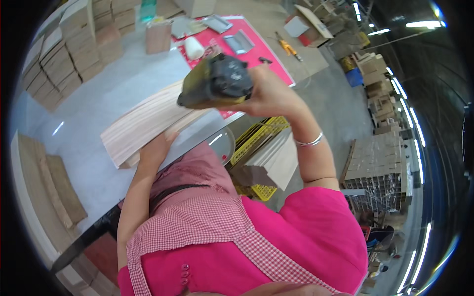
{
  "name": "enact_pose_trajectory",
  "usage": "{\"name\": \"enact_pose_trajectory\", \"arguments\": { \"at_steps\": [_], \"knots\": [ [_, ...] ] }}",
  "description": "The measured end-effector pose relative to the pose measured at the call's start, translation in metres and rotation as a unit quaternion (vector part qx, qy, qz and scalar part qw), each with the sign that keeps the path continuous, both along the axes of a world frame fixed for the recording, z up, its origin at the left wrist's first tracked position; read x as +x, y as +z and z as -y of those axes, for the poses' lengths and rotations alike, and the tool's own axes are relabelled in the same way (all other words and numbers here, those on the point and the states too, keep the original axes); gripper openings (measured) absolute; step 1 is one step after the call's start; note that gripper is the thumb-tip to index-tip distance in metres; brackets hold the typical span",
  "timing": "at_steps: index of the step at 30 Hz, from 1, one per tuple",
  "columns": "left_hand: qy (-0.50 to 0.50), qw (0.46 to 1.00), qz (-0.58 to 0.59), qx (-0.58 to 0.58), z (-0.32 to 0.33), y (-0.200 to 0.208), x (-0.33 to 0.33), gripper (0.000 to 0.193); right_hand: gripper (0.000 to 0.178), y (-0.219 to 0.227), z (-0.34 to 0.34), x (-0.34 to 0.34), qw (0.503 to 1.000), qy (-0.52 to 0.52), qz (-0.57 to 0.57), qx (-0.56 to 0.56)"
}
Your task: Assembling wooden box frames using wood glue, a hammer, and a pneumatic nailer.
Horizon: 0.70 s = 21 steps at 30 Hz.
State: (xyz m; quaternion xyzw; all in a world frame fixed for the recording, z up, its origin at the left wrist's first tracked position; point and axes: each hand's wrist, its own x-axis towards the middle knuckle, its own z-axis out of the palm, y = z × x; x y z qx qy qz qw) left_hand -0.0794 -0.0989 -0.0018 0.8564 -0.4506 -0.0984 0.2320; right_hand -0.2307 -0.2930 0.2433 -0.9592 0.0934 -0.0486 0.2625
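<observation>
My right hand (270, 93) is closed round a black and yellow power tool, apparently a nail gun (217, 81). I hold it over the far right end of a long pale wooden piece (148, 116), covering that end; contact cannot be made out. My left hand (157, 149) grips the near side of the wooden piece, its fingers partly hidden against the wood. The piece lies slantwise along the near edge of a whitish table (69, 133).
Stacked wooden blocks or boxes (61, 59) stand at the far left, more boards (39, 182) at the near left. A white roll (193, 48) and grey metal trays (238, 42) sit on a pink sheet (269, 59). A yellow crate (264, 191) with wooden panels (274, 160) stands right.
</observation>
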Motion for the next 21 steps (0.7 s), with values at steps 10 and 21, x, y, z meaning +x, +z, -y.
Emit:
{"name": "enact_pose_trajectory", "arguments": {
  "at_steps": [10,21],
  "knots": [
    [0.045,0.919,-0.352,-0.169,-0.175,0.037,-0.031,0.025,0.041,0.007,-0.012,0.033,0.989,0.056,-0.074,-0.115],
    [0.138,0.679,-0.537,-0.481,-0.199,0.010,0.053,0.031,0.064,0.008,-0.039,0.093,0.966,0.169,-0.160,-0.110]
  ]
}}
